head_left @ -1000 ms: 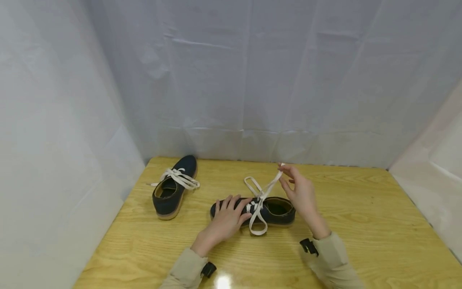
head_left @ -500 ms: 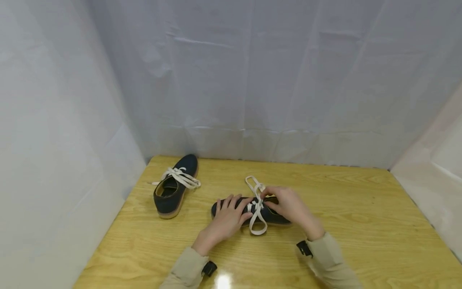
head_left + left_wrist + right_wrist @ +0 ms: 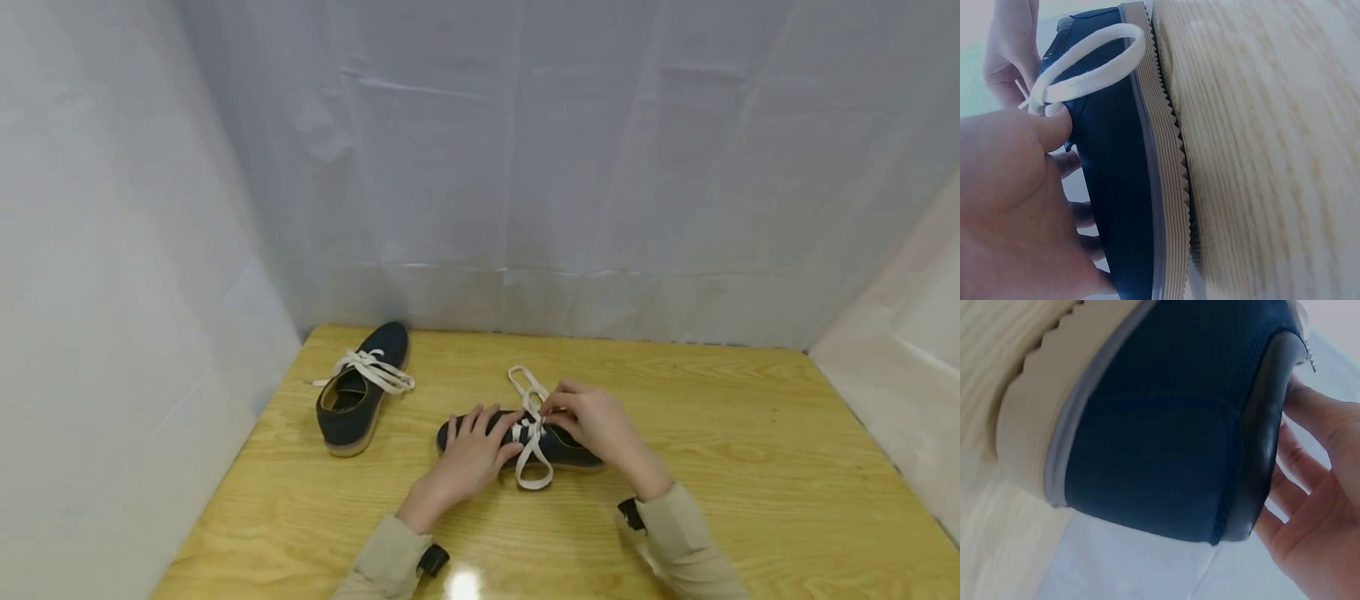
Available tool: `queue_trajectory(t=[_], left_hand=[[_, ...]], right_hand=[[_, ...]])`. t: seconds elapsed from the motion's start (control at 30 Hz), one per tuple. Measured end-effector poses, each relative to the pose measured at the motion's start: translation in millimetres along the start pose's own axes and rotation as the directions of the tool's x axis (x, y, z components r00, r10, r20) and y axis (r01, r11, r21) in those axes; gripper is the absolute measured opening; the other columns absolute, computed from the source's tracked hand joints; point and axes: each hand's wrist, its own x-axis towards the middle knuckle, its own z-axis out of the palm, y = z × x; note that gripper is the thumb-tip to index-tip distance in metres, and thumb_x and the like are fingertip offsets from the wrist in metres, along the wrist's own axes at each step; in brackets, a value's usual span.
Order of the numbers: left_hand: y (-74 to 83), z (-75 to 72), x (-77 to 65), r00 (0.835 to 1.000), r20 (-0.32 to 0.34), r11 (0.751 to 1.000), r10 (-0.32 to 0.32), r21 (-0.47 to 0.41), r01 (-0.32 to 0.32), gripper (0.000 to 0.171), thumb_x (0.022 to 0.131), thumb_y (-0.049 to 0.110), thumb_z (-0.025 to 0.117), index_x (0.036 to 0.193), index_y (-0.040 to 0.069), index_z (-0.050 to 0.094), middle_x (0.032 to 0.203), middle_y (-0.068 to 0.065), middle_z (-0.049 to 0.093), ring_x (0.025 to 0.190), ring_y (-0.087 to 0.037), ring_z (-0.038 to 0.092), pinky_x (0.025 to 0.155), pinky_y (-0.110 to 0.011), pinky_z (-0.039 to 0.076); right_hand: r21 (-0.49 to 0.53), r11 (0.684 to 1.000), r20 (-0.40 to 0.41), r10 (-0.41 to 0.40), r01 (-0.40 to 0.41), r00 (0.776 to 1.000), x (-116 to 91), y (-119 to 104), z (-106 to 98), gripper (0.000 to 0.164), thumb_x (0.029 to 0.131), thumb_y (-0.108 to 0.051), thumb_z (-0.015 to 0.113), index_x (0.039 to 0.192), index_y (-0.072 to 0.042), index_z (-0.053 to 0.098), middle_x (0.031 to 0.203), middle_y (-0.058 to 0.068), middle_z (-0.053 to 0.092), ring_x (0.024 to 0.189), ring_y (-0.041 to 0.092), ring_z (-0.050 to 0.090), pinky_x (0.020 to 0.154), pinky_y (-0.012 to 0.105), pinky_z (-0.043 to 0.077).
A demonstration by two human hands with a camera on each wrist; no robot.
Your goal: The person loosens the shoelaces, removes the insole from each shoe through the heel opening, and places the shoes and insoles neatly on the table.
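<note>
A dark navy shoe point(image 3: 572, 452) with a pale ridged sole lies sideways on the table, toe to the left. My left hand point(image 3: 463, 468) rests across its front with spread fingers, the thumb point(image 3: 1055, 125) touching near the base of the lace in the left wrist view. Two loops of white shoelace point(image 3: 520, 473) stick out, one on each side of the shoe. At the knot, my right hand point(image 3: 600, 423) pinches the lace, its fingers bent over the shoe's opening. In the right wrist view the shoe's heel point(image 3: 1147, 462) covers part of that grip; a lace tip point(image 3: 1312, 359) shows beyond.
A matching shoe point(image 3: 348, 427) stands at the table's back left, its white laces point(image 3: 386, 380) in a bow. The wooden table point(image 3: 750, 442) is bordered by white sheeting point(image 3: 510, 192) at the back and both sides.
My right hand has come down and left from above the heel, where it held a lace end raised, to the knot. My left hand has stayed on the shoe's front.
</note>
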Motion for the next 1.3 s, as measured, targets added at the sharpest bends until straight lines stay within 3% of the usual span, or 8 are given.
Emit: queue_trajectory(t=[0.27,0.33,0.5,0.57,0.7,0.83,1.1,1.3], left_hand=[[1.7,-1.0,-0.8,1.0,-0.02,0.999,0.022,0.028,-0.022,0.049,0.109,0.036,0.045,0.156,0.023,0.04,0.158,-0.02,0.035,0.146,-0.047,0.028,0.111,-0.075,0.02],[1.5,-1.0,-1.3,0.999,-0.021,0.999,0.024,0.034,-0.024,0.048,0.109,0.035,0.045,0.155,0.022,0.041,0.157,-0.02,0.035,0.146,-0.047,0.028,0.111,-0.075,0.021],[0.4,-0.9,-2.0,1.0,-0.021,1.0,0.022,0.008,-0.022,0.049,0.109,0.039,0.042,0.155,0.022,0.042,0.158,-0.021,0.034,0.147,-0.047,0.026,0.111,-0.075,0.018],[-0.1,-0.6,-1.7,1.0,-0.021,1.0,0.02,-0.002,-0.02,0.05,0.109,0.041,0.041,0.155,0.022,0.041,0.159,-0.021,0.033,0.147,-0.048,0.025,0.112,-0.075,0.017],[-0.8,-0.1,-1.0,1.0,-0.019,1.0,0.019,-0.015,-0.02,0.05,0.109,0.041,0.041,0.155,0.023,0.04,0.159,-0.021,0.033,0.148,-0.048,0.024,0.112,-0.075,0.017],[-1.3,0.2,-0.4,1.0,-0.007,0.999,0.026,-0.027,-0.026,0.05,0.109,0.041,0.041,0.156,0.022,0.04,0.159,-0.022,0.032,0.148,-0.049,0.024,0.112,-0.076,0.016],[-1.5,0.6,0.1,1.0,-0.008,1.0,0.019,-0.016,-0.02,0.051,0.109,0.043,0.04,0.155,0.023,0.04,0.159,-0.02,0.033,0.148,-0.048,0.024,0.112,-0.075,0.017],[-1.4,1.0,0.5,1.0,-0.008,1.0,0.004,-0.009,-0.004,0.051,0.108,0.043,0.04,0.156,0.024,0.04,0.16,-0.019,0.032,0.148,-0.047,0.023,0.113,-0.075,0.017]], right_hand=[[0.201,0.947,-0.232,0.294,-0.25,0.927,1.9,8.2,-25.3,0.008,0.094,-0.004,0.071,0.102,-0.006,0.068,0.078,0.004,0.071,0.056,0.013,0.062,0.051,0.024,0.05],[0.411,0.861,-0.24,0.418,-0.299,0.876,0.9,10.6,-33.6,0.009,0.099,-0.004,0.064,0.107,-0.002,0.065,0.074,0.007,0.07,0.052,0.016,0.062,0.05,0.025,0.051],[0.836,0.498,-0.151,0.613,-0.231,0.776,-1.8,14.2,-48.2,0.019,0.106,-0.013,0.053,0.115,0.003,0.055,0.074,0.001,0.073,0.054,0.015,0.068,0.055,0.03,0.058],[0.869,0.452,-0.15,0.632,-0.204,0.761,-1.8,14.6,-50.4,0.022,0.107,-0.017,0.053,0.115,0.003,0.052,0.086,0.0,0.077,0.068,0.013,0.074,0.062,0.03,0.06],[0.835,0.514,-0.218,0.638,-0.198,0.739,-0.7,15.8,-48.7,0.025,0.106,-0.015,0.055,0.114,0.009,0.052,0.116,0.014,0.074,0.1,0.012,0.074,0.075,0.024,0.059],[0.696,0.657,-0.28,0.619,-0.289,0.734,-0.1,17.9,-43.4,0.02,0.103,-0.007,0.059,0.113,0.01,0.059,0.126,0.023,0.067,0.112,0.016,0.069,0.084,0.022,0.056],[0.343,0.874,0.043,0.35,-0.343,0.936,-0.9,19.1,-21.4,0.012,0.099,-0.013,0.068,0.109,-0.007,0.068,0.117,0.014,0.071,0.113,0.037,0.067,0.089,0.051,0.057],[0.251,0.948,0.209,0.142,-0.193,0.968,-3.1,12.3,-5.4,0.018,0.091,-0.009,0.076,0.101,-0.019,0.067,0.108,0.001,0.073,0.104,0.025,0.07,0.087,0.043,0.058]])
